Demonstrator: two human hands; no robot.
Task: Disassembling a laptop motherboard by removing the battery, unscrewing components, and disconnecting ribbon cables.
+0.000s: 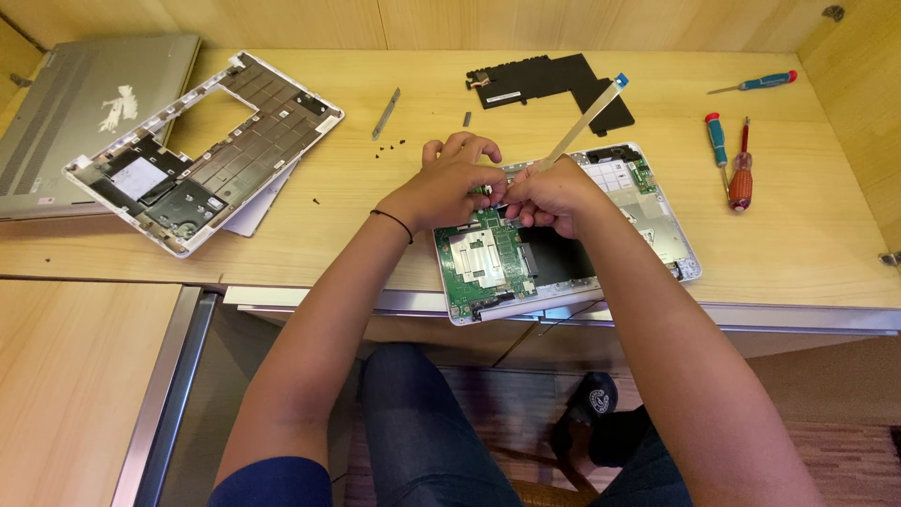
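Two hands, left hand (449,186) and right hand (552,195), pinch closed on the green circuit board (483,258) beneath them.

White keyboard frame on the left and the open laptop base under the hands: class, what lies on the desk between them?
In the head view, only small black screws and bare desk.

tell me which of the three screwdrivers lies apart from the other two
The blue-handled screwdriver with the red tip, lying crosswise near the desk's back right corner. The other two, a blue one and a red one, lie side by side below it.
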